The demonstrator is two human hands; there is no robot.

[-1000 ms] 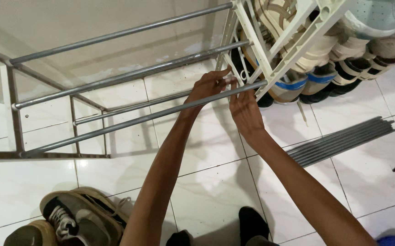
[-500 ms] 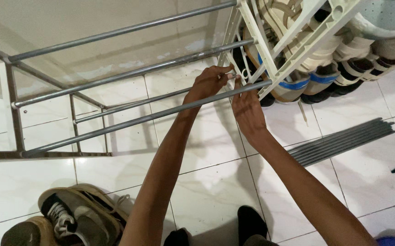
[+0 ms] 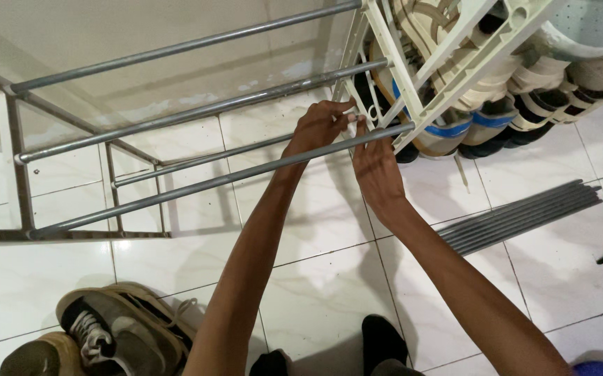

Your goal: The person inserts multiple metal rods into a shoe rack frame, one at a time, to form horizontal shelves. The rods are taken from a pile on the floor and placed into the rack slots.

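Metal rod (image 3: 211,182) ends pinched by the left hand (image 3: 317,129) and steadied by the half-open right hand (image 3: 377,170) at the cream plastic side frame (image 3: 413,80); it probably seats best kept level, pushed straight into its socket.

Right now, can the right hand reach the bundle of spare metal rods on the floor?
Probably yes: the rods lie on open tile beside the right forearm, nothing between, though the right hand is at the rack bar.
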